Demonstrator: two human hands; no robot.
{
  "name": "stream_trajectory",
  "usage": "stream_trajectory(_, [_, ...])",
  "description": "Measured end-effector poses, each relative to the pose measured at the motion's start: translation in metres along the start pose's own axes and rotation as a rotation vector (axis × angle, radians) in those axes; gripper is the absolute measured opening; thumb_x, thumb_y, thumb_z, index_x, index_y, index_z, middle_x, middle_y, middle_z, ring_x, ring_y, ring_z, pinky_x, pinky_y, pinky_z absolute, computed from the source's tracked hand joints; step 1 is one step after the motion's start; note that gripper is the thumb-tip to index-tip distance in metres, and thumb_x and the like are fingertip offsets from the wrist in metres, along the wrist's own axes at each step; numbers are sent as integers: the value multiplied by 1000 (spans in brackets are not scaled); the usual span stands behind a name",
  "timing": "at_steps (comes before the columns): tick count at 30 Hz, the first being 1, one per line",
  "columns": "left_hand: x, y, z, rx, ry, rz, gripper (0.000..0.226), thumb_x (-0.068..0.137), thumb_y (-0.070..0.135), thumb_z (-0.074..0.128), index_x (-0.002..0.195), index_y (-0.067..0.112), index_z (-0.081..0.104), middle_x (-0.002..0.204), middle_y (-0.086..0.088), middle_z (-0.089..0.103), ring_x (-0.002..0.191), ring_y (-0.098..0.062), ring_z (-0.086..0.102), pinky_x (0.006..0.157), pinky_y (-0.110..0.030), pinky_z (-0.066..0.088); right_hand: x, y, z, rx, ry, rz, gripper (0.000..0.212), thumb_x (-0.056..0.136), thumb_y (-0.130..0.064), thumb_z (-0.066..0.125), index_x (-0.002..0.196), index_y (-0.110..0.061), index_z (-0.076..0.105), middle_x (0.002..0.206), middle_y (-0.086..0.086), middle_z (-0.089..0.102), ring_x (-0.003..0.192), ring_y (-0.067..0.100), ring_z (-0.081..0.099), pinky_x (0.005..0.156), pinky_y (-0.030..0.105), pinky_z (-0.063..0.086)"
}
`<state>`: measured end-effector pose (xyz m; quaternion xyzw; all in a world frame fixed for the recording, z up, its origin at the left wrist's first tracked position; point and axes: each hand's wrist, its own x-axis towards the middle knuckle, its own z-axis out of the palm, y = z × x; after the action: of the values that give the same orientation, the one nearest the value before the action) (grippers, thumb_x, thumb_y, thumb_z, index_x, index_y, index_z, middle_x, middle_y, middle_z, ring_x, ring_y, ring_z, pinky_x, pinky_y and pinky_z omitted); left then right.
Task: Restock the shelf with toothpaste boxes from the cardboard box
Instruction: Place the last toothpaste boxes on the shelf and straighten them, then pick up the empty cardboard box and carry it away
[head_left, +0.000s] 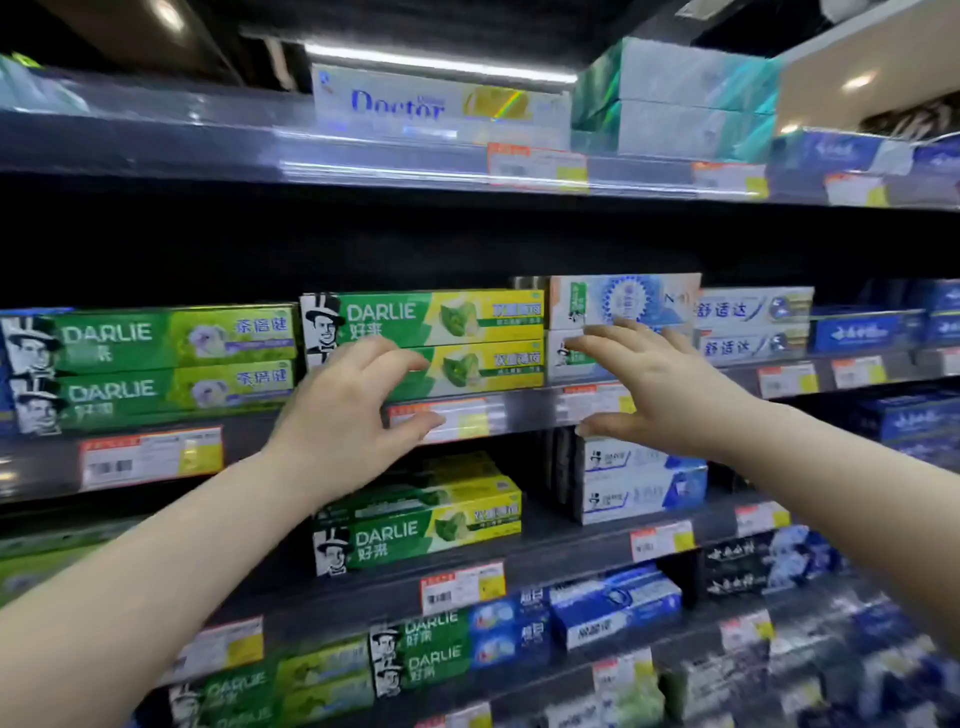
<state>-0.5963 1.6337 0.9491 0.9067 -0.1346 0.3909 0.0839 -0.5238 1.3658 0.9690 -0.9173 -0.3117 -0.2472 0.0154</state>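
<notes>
Two green and yellow Darlie toothpaste boxes (467, 340) lie stacked on the middle shelf (519, 410), long side facing out. My left hand (348, 410) hovers in front of their left end, fingers curled and apart, holding nothing. My right hand (660, 384) is spread open in front of the white and blue toothpaste boxes (623, 301) just right of the Darlie stack, fingertips near or touching the lower one. The cardboard box is out of view.
More green Darlie boxes (156, 364) fill the shelf's left side, blue and white boxes (753, 327) the right. The upper shelf (363, 161) holds a Doctor box (415, 104) with bare room to its left. Lower shelves carry more boxes and price tags (150, 457).
</notes>
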Motion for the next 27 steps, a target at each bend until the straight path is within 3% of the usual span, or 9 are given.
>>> stream_trajectory(4, [-21, 30, 36, -213, -255, -36, 83, 55, 71, 37, 116, 19, 58, 113, -2, 58, 106, -22, 53, 93, -32, 42, -69, -1, 15, -16, -133, 176, 78, 82, -53, 54, 144, -31, 12, 155, -5, 16, 144, 22, 8, 115, 52, 11])
stream_trajectory(7, [-40, 60, 79, -221, -460, -5, 90, 50, 76, 35, 118, 22, 56, 117, -3, 57, 111, -25, 52, 98, -39, 44, -130, 2, 21, -9, -251, 315, 76, 83, -53, 53, 144, -30, 14, 155, -6, 16, 144, 19, 10, 115, 51, 13])
stream_trajectory(9, [-55, 87, 107, -257, -613, 20, 86, 55, 76, 43, 123, 23, 51, 121, -4, 54, 114, -25, 50, 97, -41, 43, -176, 8, 24, -6, -312, 416, 74, 84, -51, 53, 144, -29, 15, 155, -6, 17, 142, 17, 16, 113, 48, 17])
stream_trajectory(11, [-72, 119, 132, -302, -742, 47, 74, 70, 64, 57, 129, 20, 46, 131, -5, 49, 119, -25, 47, 101, -38, 41, -222, 15, 27, 8, -349, 519, 72, 84, -49, 53, 143, -29, 18, 154, -5, 20, 140, 16, 21, 110, 45, 23])
stream_trajectory(13, [-87, 154, 154, -312, -847, 67, 66, 79, 54, 58, 132, 19, 42, 138, -6, 43, 122, -25, 46, 102, -35, 39, -269, 24, 29, 21, -378, 614, 71, 83, -49, 55, 142, -29, 21, 153, -4, 24, 139, 16, 25, 109, 43, 28])
stream_trajectory(20, [-110, 294, 215, -263, -991, 202, 69, 78, 62, 52, 134, 23, 39, 139, -1, 44, 123, -20, 47, 96, -33, 45, -421, 74, 20, 25, -466, 932, 73, 80, -52, 56, 141, -33, 22, 151, -9, 27, 138, 14, 25, 110, 40, 28])
stream_trajectory(27, [-125, 460, 267, -275, -1132, 230, 67, 77, 62, 52, 129, 21, 43, 138, -1, 44, 124, -21, 47, 98, -37, 45, -568, 153, -1, 48, -588, 1112, 71, 82, -52, 53, 142, -34, 19, 151, -9, 25, 140, 15, 21, 112, 41, 22])
